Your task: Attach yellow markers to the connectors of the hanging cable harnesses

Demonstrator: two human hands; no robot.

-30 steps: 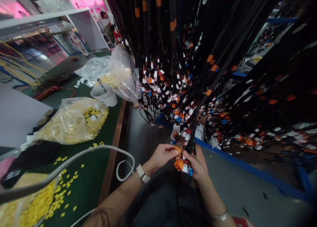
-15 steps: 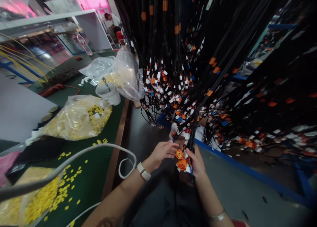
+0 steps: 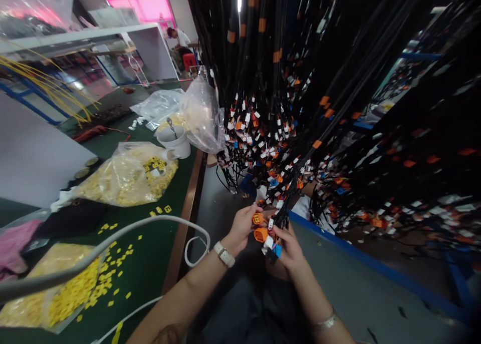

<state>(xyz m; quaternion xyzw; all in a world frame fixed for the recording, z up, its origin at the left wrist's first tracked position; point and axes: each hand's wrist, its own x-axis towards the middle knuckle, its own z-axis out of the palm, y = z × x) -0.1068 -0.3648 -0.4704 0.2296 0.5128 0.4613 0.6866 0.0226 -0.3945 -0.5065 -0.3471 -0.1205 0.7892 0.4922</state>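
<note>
Pinched in my left hand (image 3: pixel 242 228) is an orange connector (image 3: pixel 257 218) with a yellowish face. My right hand (image 3: pixel 288 247) is closed around the end of a black wire bundle, its thumb beside a small white connector (image 3: pixel 270 224). Below that orange piece, a larger orange connector (image 3: pixel 260 235) hangs between the hands. Lower in the same cluster are a white connector (image 3: pixel 268 242) and a blue connector (image 3: pixel 277 251). The bundle runs up into hanging black wire harnesses (image 3: pixel 259 63). Fingers hide part of the grip on each side.
On the green bench (image 3: pixel 150 244) to the left lie a bag of yellow parts (image 3: pixel 124 184), loose yellow pieces and a white mug (image 3: pixel 178 142) holding a spoon. A grey hose (image 3: pixel 124 234) arches over it. A blue rail (image 3: pixel 345 248) crosses the floor at right. Another person sits far back.
My left hand has closed from spread fingers onto the smaller orange connector. The connector cluster and my right hand have moved slightly left, and the connectors are fanned out more.
</note>
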